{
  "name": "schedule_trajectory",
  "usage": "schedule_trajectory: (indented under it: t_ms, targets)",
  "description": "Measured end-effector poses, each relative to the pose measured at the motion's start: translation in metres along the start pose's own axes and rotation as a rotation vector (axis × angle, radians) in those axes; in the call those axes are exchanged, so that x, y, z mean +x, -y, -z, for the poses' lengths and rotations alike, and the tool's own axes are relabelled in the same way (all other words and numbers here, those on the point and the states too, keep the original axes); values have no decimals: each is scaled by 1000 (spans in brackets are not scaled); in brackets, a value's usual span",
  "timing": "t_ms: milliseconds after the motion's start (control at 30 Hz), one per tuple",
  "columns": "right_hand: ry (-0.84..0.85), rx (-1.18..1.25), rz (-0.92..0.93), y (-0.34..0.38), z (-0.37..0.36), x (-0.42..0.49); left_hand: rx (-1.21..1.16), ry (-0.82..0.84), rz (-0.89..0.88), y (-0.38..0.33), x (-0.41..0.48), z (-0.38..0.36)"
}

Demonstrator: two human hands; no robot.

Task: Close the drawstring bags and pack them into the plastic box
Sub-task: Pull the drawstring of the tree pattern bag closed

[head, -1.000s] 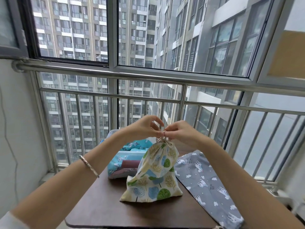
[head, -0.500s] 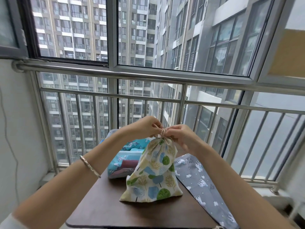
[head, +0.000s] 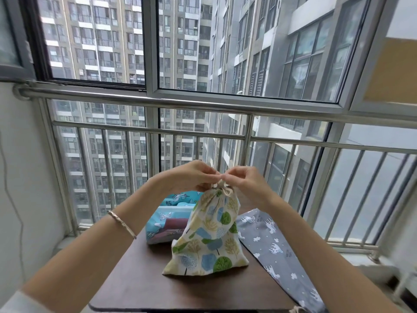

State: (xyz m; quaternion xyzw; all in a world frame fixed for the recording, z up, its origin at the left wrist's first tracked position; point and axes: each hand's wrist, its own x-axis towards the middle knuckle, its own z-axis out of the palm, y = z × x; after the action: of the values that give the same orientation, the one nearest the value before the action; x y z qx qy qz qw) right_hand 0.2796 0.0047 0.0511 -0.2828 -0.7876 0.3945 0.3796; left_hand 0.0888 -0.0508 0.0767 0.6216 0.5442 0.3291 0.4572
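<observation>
A person stands at a small dark bench (head: 140,279) beside a balcony railing (head: 203,102), both bare arms reaching forward. The landmark is a cream tree-print bag (head: 209,233), patterned with green and blue trees. It stands upright on the bench with its neck already gathered tight.

Directly above that neck the two hands meet. The left hand (head: 191,177) pinches one end of the pale cord (head: 228,192) between thumb and curled fingers (head: 209,171). The right hand (head: 248,184) pinches the other end the same way, and the fingertips of both hands nearly touch. Held this high and close, they appear to be tying a knot so the neck cannot slip open. The bag's full base keeps it upright, which leaves both hands free for the cord.

Just behind and to the left of the tree-print bag sits the clear plastic box (head: 173,207). A turquoise bag (head: 180,196) bulges from it, apparently packed already. To the right of the tree-print bag a grey bag (head: 270,245) lies flat, running towards the near edge of the bench, seemingly waiting its turn. Whether its neck is drawn shut cannot be told.
</observation>
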Motion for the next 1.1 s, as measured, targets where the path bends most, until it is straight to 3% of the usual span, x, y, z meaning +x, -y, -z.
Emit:
schedule_trajectory:
  t_ms: [67,167,233,300,333,433,500,600,767,900,1100]
  targets:
    - [17,107,-96,-9,21,3,110,-21,-38,3,-6,9]
    - [120,48,-157,-13,33,2,312,-62,-61,10,-9,12]
    - [332,-1,-210,-6,21,4,342,-101,-59,13,-4,7]
    - [507,-127,-214,3,5,8,226,-108,-68,16,0,4]
    - [510,-203,-179,9,1,11,145,-97,-65,16,-1,6]
    - [307,-280,-53,33,7,26,-162,-68,-19,30,-5,18]
    - [253,-164,-49,53,17,35,-238,-41,42,49,-6,21]
    - [207,-2,-26,76,22,48,-90,26,93,72,-7,11]
    - [116,283,99,104,22,70,-200,-75,-25,56,-10,8]
    - [161,541,146,120,16,91,-243,-61,50,44,-12,22]
    - [120,843,230,141,17,122,-561,31,58,35,-19,45]
